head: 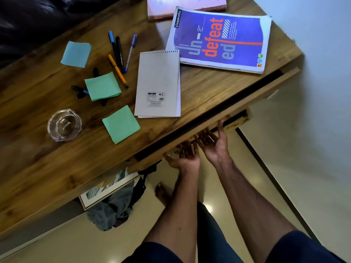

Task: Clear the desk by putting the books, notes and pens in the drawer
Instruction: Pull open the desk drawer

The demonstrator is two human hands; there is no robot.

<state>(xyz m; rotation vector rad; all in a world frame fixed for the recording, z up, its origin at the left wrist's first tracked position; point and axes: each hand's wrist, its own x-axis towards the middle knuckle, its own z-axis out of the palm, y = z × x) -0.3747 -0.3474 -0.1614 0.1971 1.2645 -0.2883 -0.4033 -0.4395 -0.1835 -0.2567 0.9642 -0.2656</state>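
The drawer (252, 99) under the wooden desk (47, 168) stands open by a narrow dark gap. My left hand (185, 155) and my right hand (214, 144) are palm up side by side, fingers hooked under the drawer front's lower edge. On the desk lie a blue notebook (220, 40), a pink book (186, 6) at the far edge, and a grey spiral notepad (158, 84). There are also a blue sticky pad (76, 54), two green ones (102, 86) (121, 124), several pens (117, 54), and black pens (79, 90) partly hidden under a green pad.
A glass ashtray (64, 125) sits at the desk's near left. Under the desk lean a framed picture (106, 188) and a grey-black bag (117, 205). A dark sofa (38, 19) borders the far side. My bare foot (163, 192) stands on the tiled floor.
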